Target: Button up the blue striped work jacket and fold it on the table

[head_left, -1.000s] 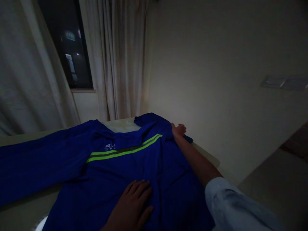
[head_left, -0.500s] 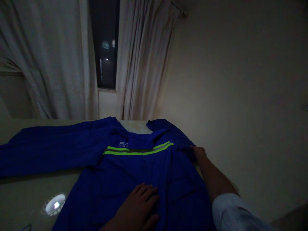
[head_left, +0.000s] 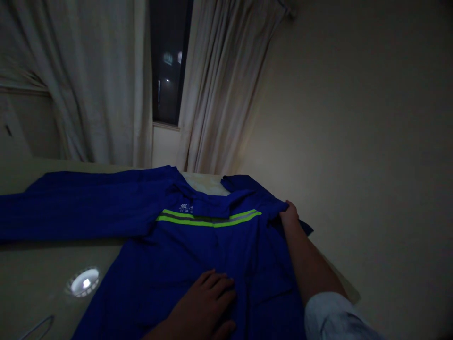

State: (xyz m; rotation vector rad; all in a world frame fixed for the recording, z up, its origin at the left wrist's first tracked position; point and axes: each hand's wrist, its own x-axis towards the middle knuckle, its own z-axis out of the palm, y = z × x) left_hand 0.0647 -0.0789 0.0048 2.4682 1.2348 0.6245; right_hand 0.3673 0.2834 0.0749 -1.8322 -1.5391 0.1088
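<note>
- The blue jacket [head_left: 198, 250] lies spread over the table [head_left: 46, 269], its collar end farthest from the person and its lower part running out at the bottom of the view.
- The left hand [head_left: 207, 302] rests palm down on the front of the jacket, low and near the middle of the view; its fingers are extended and slightly spread, pointing forward and a little to the right, with the thumb out to the right. It lies loose, clenching nothing.
- The right arm is stretched well forward from the lower right corner, slanting up and left, with the forearm bare below a pale sleeve [head_left: 332, 316] that ends near the elbow.
- The right hand [head_left: 290, 216], at the end of that arm, grasps the jacket's cloth by the shoulder; the fingers bend over the edge, and the thumb is hidden.
- Dark blue cloth shows on both sides of the right wrist.
- A yellow-green stripe [head_left: 213, 224] crosses the chest, between the two hands and the collar.
- The jacket's other sleeve [head_left: 81, 208] extends to the left edge of the view.
- A bright round spot [head_left: 85, 282] shows on the table, left of the jacket.
</note>
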